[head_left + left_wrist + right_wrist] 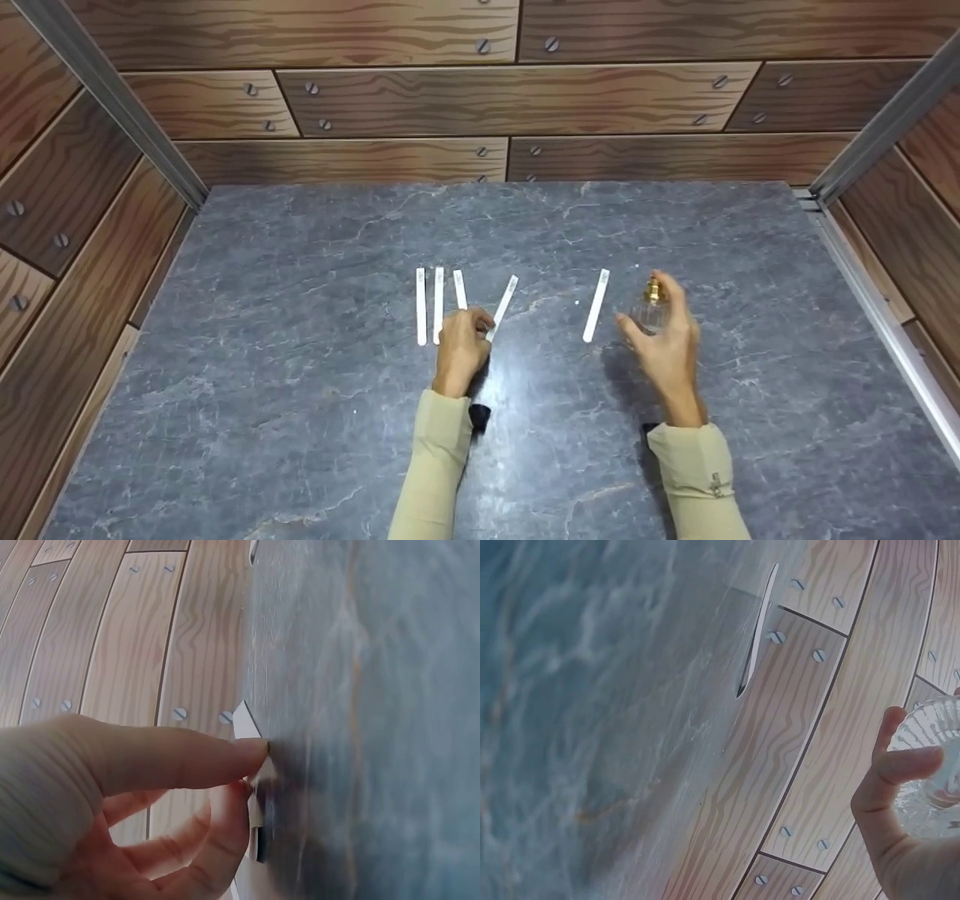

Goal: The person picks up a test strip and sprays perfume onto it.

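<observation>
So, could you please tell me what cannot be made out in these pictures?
- Head view: small print on the paper strips is too small to read.
- Head view: the left hand covers the lower end of the slanted strip.
- Right wrist view: the glass bottle is cut off by the frame edge.

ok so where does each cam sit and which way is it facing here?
Head: on the head, looking forward and down at the grey table; both forearms show, left hand on a paper strip, right hand gripping a glass bottle.
Left wrist: along the left hand; fingers pinch the strip.
Right wrist: past the right hand and bottle.
Shared: all show the table and the wooden wall.
</observation>
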Demonstrator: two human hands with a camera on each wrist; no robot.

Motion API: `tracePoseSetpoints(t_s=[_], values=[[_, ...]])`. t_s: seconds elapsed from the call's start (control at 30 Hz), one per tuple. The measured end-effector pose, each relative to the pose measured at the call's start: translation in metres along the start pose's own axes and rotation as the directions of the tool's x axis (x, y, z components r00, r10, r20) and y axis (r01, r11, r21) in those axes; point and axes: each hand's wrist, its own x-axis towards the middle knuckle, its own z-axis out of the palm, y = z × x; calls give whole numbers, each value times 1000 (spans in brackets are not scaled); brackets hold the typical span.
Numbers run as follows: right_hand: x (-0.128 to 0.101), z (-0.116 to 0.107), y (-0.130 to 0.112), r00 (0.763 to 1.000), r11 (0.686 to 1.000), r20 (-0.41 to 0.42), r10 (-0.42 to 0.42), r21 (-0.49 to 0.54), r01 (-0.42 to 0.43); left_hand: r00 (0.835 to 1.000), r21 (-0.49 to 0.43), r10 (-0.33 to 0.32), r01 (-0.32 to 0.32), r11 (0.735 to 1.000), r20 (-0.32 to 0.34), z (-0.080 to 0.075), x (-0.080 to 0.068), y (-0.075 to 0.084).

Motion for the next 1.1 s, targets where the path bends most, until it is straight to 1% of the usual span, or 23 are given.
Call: tracePoseSetpoints(t_s=[0.07,0.13,0.23,0.43,0.5,0.63,0.83,0.9,1.0,1.03,1.1], values=[[0,0,0,1000,1000,-1,1,6,-1,999,7,30,-31,1000,17,0,0,0],[0,0,-1,1000,1000,-3,6,11,-6,998,5,42,-42,999,46,0,-1,0],[1,1,-1,1000,1000,-4,9,16,-8,996,27,60,-62,998,70,0,0,0],[1,0,-2,1000,1000,-2,12,18,-12,994,49,51,-56,997,100,1,-1,1],[2,0,-3,1000,1000,0,12,24,-12,994,52,58,-63,997,95,1,0,2],[2,-1,-4,1000,1000,1,12,23,-12,994,32,53,-57,998,91,0,2,3],[0,0,-3,1000,1000,-11,-5,2,5,994,-50,44,-39,998,98,-4,4,4],[0,0,-4,1000,1000,-9,-7,8,7,993,-98,26,-15,995,112,-4,4,4],[0,0,-4,1000,1000,-6,8,11,-8,985,-199,-24,58,978,169,-5,3,5],[0,-1,-4,1000,1000,-6,13,11,-13,981,-239,-40,86,967,190,-6,3,6],[0,-1,-4,1000,1000,-4,15,13,-15,973,-307,-53,122,944,223,-6,3,6]])
